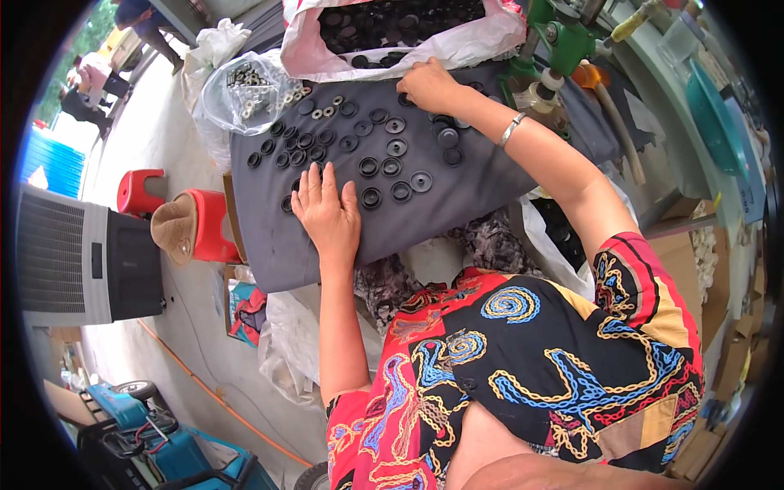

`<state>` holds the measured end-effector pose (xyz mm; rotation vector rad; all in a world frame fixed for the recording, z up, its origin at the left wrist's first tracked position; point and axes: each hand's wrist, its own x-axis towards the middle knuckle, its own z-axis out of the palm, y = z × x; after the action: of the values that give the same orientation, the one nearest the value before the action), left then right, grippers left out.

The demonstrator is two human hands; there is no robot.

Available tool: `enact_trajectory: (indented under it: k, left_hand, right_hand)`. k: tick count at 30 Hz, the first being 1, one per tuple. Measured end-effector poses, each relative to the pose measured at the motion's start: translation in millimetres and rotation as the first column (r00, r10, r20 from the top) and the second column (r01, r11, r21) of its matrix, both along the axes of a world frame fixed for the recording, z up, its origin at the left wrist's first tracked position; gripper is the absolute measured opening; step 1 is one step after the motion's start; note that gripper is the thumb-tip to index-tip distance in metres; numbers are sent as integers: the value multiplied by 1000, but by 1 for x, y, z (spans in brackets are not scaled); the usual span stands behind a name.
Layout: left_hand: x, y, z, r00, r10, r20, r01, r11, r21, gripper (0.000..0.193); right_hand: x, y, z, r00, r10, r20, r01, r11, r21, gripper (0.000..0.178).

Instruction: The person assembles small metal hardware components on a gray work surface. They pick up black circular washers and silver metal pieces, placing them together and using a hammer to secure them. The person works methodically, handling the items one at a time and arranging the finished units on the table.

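My left hand (331, 214) lies palm down on the grey-covered table (269, 253), its fingers stretched out over round black plastic caps, one showing at its edge (287, 203). At the far side my right hand (429, 86) has its fingers bent down around a round black cap (404, 100), just in front of the opening of a white sack (298, 49). Between my hands, several round black caps (391, 167) are spread in loose rows, some with a metal-coloured centre. Small pale rings (317, 113) lie beyond my left hand.
Black discs (392, 28) fill the white sack. A clear plastic bag (245, 94) of small metal parts sits at the far left. A green hand press (563, 49) stands far right, beside a wooden-handled tool (616, 122). Red stools (216, 224) and an air cooler (90, 253) stand left.
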<state>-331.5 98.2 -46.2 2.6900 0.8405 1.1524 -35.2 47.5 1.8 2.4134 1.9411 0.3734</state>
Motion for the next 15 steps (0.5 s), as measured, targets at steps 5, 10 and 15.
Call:
enact_trajectory:
  k: [5,10,15]
  left_hand:
    - [0,0,0,999,12,-38,-12,1000,20,44]
    - [0,0,3,999,2,-44,-2,1000,11,44]
    - [1,2,1,1000,-21,-24,21,1000,8,43]
  right_hand:
    - [-10,21,-6,994,27,-108,-24,999,31,12]
    - [-13,39,-17,987,109,-119,-88,982,169,12]
    - [14,39,-6,968,-68,-242,100,987,125,18]
